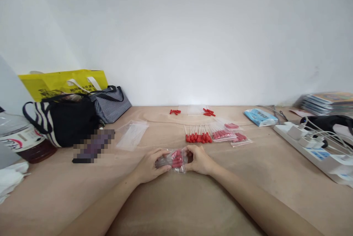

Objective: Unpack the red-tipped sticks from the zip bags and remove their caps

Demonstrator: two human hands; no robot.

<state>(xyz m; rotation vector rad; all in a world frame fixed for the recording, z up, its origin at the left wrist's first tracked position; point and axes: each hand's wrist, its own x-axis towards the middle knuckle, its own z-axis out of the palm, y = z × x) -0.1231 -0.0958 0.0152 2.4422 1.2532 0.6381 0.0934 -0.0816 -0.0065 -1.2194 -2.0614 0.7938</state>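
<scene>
Left hand (150, 166) and right hand (200, 160) gripped a clear, creased plastic bag (182, 169) of red, elongated pieces (177, 159) between them, over the brown tabletop (176, 206); both ends were partly hidden; greyish contents (164, 161) were indistinct.

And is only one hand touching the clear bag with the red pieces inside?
No, the left hand and the right hand both touch the clear bag, one at each end.

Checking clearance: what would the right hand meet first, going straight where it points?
The right hand would meet the clear bag it touches, then probably the left hand; depth is unclear.
</scene>
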